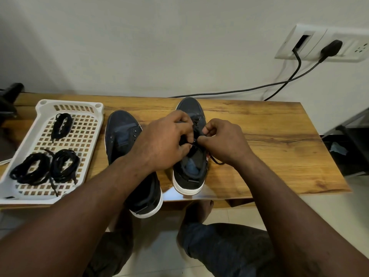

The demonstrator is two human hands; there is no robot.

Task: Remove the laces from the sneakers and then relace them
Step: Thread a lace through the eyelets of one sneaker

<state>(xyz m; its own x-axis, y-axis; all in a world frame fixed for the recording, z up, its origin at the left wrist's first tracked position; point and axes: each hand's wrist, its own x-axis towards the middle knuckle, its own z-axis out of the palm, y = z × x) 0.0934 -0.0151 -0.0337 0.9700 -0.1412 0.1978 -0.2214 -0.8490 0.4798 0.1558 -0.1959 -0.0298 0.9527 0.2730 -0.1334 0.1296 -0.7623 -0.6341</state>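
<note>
Two dark navy sneakers with white soles stand side by side on the wooden table (269, 136), toes pointing away from me. The left sneaker (121, 134) shows bare eyelets with no lace in them. Over the tongue of the right sneaker (190, 172) both hands work a black lace (216, 161). My left hand (165, 140) pinches the lace near the eyelets. My right hand (223, 140) pinches it just to the right, and a loose end trails onto the table below that hand. The eyelets under my fingers are hidden.
A white perforated tray (87, 128) at the left holds three bundles of black laces (61, 124). Two black cables (259, 87) run from a wall socket (323, 45) down behind the table. The table's right end lies beside a dark shelf. My knees are below the front edge.
</note>
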